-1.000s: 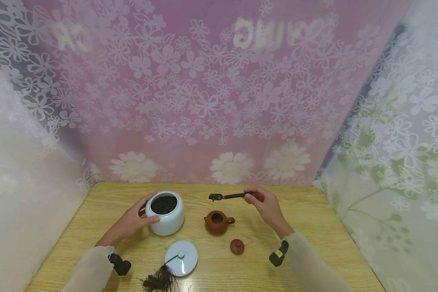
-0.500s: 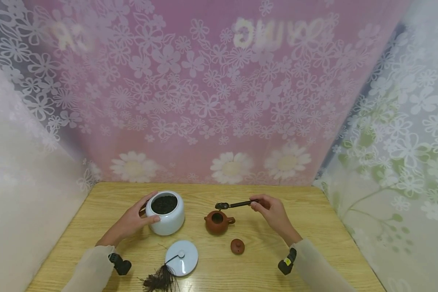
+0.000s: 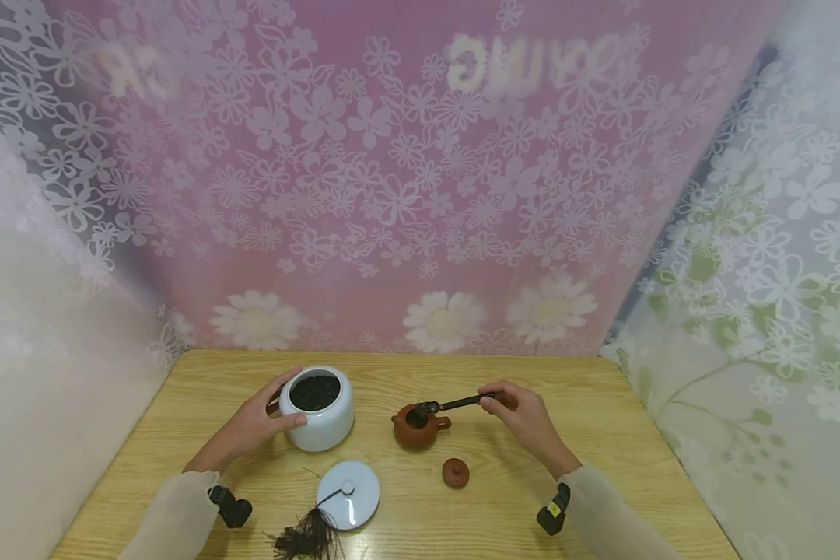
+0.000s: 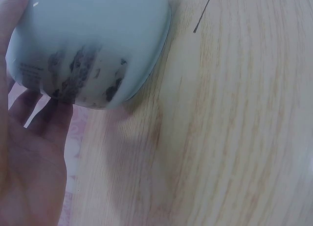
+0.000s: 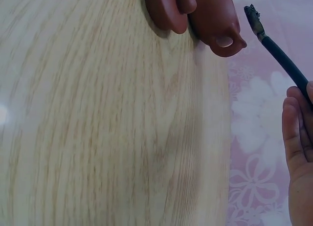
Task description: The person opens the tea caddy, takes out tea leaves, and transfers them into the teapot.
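Two hands: the left hand (image 3: 257, 424) grips the white jar (image 3: 325, 429), left of the teapot (image 3: 414, 437); the right hand (image 3: 526, 424), right of the teapot, pinches the scoop (image 3: 463, 402) near the end of its handle.
Teapot: upright and uncovered, its handle toward the right hand.
Scoop head: loaded with dark leaves (image 5: 252, 13), over the far right edge of the teapot's opening (image 3: 415, 421); whether it touches the rim, I cannot tell.
Tipping well: the mouth looks narrow, so the head would best sit over its centre before the wrist turns, slowly, letting the leaves slide off in a small stream; a light tap could free any that cling.
Likely slip: a turn made too far right would probably scatter leaves on the teapot's shoulder.
Jar: best held steady beside the teapot.
Lids: the teapot lid (image 3: 456, 473) lies just nearer the person than the teapot; the white lid (image 3: 360, 499), with its tassel (image 3: 308, 537), nearer and to the left.
Table: pale wood grain (image 3: 511, 505) under the teapot, with a glare nearer the person.
Room: a pink flowered backdrop (image 3: 420, 171) beyond the teapot, whitish patterned panels (image 3: 763, 327) either side.
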{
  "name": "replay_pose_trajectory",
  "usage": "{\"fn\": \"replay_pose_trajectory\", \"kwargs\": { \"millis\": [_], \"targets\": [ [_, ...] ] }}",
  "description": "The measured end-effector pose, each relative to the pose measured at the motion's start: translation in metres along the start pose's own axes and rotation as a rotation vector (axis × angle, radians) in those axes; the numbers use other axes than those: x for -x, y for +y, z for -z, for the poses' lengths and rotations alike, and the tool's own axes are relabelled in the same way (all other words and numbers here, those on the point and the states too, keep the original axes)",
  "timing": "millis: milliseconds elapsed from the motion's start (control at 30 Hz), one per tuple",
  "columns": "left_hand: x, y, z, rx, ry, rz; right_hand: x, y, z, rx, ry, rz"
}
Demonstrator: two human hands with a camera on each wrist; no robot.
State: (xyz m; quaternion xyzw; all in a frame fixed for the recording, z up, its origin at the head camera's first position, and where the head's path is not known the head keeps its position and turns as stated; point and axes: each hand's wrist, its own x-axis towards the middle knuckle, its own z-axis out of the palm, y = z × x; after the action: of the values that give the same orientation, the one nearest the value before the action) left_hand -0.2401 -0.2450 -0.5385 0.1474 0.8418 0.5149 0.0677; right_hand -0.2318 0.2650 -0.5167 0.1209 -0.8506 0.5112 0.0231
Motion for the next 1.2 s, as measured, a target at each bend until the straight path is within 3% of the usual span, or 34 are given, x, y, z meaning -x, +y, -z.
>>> {"fn": "replay_pose_trajectory", "kwargs": {
  "millis": [367, 733, 1200],
  "targets": [
    [0.0, -0.001, 0.0, 0.01, -0.001, -0.007, -0.001, -0.002, -0.007, 0.1, 0.001, 0.106],
    [-0.001, -0.005, 0.0, 0.021, -0.003, -0.015, -0.008, -0.019, -0.006, 0.248, 0.01, 0.211],
    [-0.001, -0.005, 0.0, 0.014, -0.001, -0.018, -0.008, -0.031, -0.003, 0.313, 0.023, 0.333]
  ]
}}
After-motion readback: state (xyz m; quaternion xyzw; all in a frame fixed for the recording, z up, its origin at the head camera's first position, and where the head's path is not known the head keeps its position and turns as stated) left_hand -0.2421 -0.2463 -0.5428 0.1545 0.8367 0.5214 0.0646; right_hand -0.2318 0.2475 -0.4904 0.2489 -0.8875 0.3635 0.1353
